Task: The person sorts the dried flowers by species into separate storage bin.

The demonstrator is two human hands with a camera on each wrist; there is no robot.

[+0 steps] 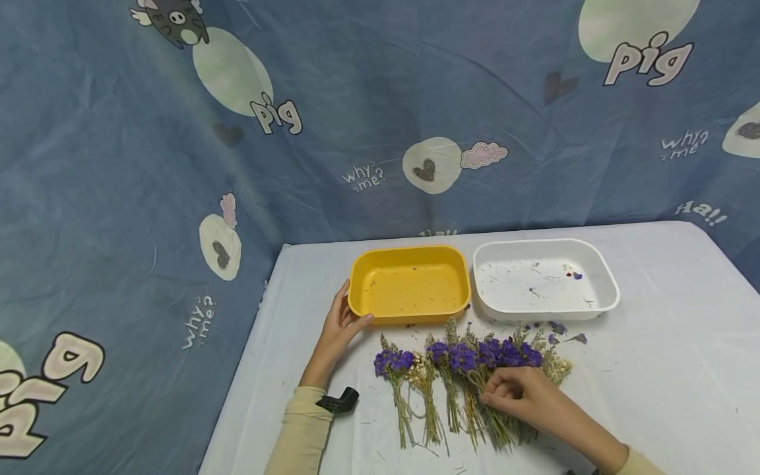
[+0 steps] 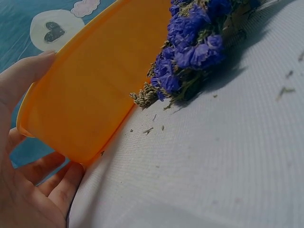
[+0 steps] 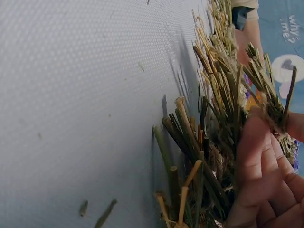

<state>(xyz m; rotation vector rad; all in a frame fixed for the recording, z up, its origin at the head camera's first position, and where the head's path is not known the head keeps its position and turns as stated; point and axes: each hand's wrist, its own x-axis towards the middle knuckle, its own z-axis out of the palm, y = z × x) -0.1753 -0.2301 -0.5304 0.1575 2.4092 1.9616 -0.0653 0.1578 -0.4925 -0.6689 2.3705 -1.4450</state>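
Observation:
My left hand (image 1: 334, 333) grips the left end of a yellow plastic tray (image 1: 410, 320), thumb by the rim and fingers low against its side. In the left wrist view the orange-looking tray wall (image 2: 90, 104) stands beside purple flower heads (image 2: 194, 52). Several twine-tied bundles of dried flowers lie in a row before the trays, among them a purple one (image 1: 394, 361) at the left end. Over the right part of the row, my right hand (image 1: 528, 394) pinches a bundle of dried flowers near its twine tie. Its cut stems (image 3: 266, 78) show beside the fingertips; the exact contact is partly hidden.
A white tray (image 1: 546, 313) stands right of the yellow one, with small plant bits and a few petals inside. Loose purple petals (image 1: 557, 328) and stem scraps lie on the white tablecloth (image 1: 671, 369). A blue printed curtain (image 1: 368, 86) hangs behind the table.

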